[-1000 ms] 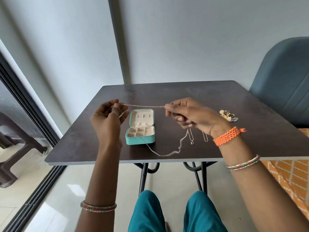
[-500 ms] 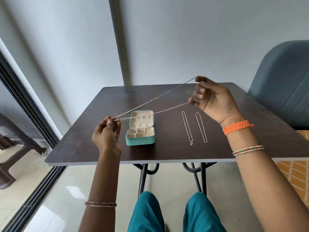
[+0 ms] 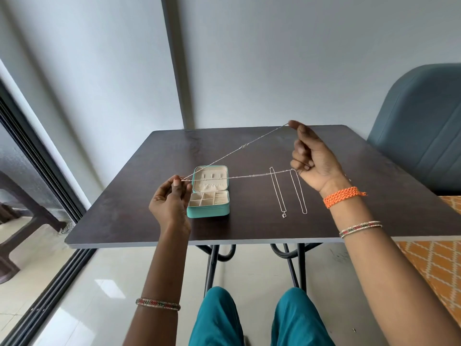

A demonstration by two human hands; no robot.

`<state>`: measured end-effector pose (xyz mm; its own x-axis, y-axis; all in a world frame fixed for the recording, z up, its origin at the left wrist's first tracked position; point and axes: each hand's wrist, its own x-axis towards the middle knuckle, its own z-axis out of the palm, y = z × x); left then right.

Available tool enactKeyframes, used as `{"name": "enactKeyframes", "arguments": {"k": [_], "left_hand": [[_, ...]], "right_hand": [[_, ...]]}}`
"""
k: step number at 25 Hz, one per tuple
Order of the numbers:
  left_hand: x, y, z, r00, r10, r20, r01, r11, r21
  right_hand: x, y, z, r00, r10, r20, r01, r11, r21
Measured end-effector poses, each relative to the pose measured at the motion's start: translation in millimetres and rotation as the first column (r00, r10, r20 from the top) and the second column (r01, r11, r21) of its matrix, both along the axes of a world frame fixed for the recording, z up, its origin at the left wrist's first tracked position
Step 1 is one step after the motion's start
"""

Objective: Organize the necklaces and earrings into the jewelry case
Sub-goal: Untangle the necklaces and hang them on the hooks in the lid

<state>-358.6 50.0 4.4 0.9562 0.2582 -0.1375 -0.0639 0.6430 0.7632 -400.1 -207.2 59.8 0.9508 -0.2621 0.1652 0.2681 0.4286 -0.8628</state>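
Fingers (image 3: 294, 168) of both hands still pinching the necklace (image 3: 249, 176), now stretched wider.

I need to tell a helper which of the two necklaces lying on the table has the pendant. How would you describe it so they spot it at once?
Start at the open teal jewelry case on the dark table. To its right, two thin chains lie side by side; take the necklace nearer the case. Only it ends in a small pendant at the near end, while the plain chain beside it has none.
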Motion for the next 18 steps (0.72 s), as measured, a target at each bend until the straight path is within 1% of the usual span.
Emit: {"name": "enactKeyframes", "arguments": {"k": [1,3,4,5,6,8,9,10,11,12,13,14,15,16,18], "left_hand": [[-1,-1,-1,1.000,0.000,-0.010,0.000,1.000,-0.003],[-2,-3,-3,0.999,0.016,-0.048,-0.019,0.998,-0.053],[-1,-3,-2,0.998,0.019,-0.066,-0.026,0.994,-0.102],[2,-2,1,0.997,0.014,-0.071,-0.025,0.986,-0.165],[6,-1,4,0.998,0.004,-0.063,-0.018,0.974,-0.227],[14,0,14,0.999,-0.019,-0.035,0.008,0.953,-0.303],[18,0,20,0.999,-0.034,-0.024,0.025,0.949,-0.313],[20,-1,26,0.999,-0.049,-0.009,0.044,0.949,-0.313],[23,-3,32,0.998,-0.059,0.013,0.060,0.949,-0.308],[24,-5,38,0.997,-0.061,0.039,0.070,0.951,-0.303],[26,-7,43,0.997,-0.055,0.063,0.071,0.953,-0.296],[28,-9,47,0.996,-0.043,0.078,0.064,0.956,-0.288],[30,-9,50,0.996,-0.026,0.084,0.049,0.959,-0.278],[31,-9,50,0.997,-0.011,0.081,0.032,0.964,-0.264],[31,-7,46,0.998,0.003,0.060,0.010,0.975,-0.222]], "right_hand": [[0,-1,-2,0.999,-0.003,0.047,-0.002,0.994,0.107],[-4,-2,-6,0.990,0.020,0.139,-0.066,0.939,0.336],[-5,-3,-8,0.990,0.028,0.140,-0.083,0.911,0.404],[-7,-2,-10,0.995,0.026,0.095,-0.065,0.899,0.433],[-7,-2,-13,1.000,0.023,0.019,-0.029,0.905,0.425],[-8,-1,-20,0.986,0.055,-0.156,-0.004,0.953,0.304],[-8,-1,-22,0.964,0.099,-0.247,-0.048,0.978,0.204],[-9,-1,-24,0.927,0.153,-0.343,-0.135,0.988,0.077],[-11,0,-24,0.878,0.197,-0.437,-0.251,0.965,-0.070],[-14,2,-24,0.829,0.219,-0.515,-0.370,0.905,-0.210],[-16,4,-23,0.797,0.231,-0.558,-0.457,0.834,-0.308],[-18,6,-22,0.796,0.257,-0.549,-0.499,0.792,-0.352],[-19,6,-21,0.822,0.291,-0.490,-0.489,0.803,-0.342],[-20,4,-20,0.860,0.315,-0.402,-0.444,0.849,-0.285],[-19,0,-17,0.930,0.286,-0.229,-0.320,0.939,-0.128]]}}
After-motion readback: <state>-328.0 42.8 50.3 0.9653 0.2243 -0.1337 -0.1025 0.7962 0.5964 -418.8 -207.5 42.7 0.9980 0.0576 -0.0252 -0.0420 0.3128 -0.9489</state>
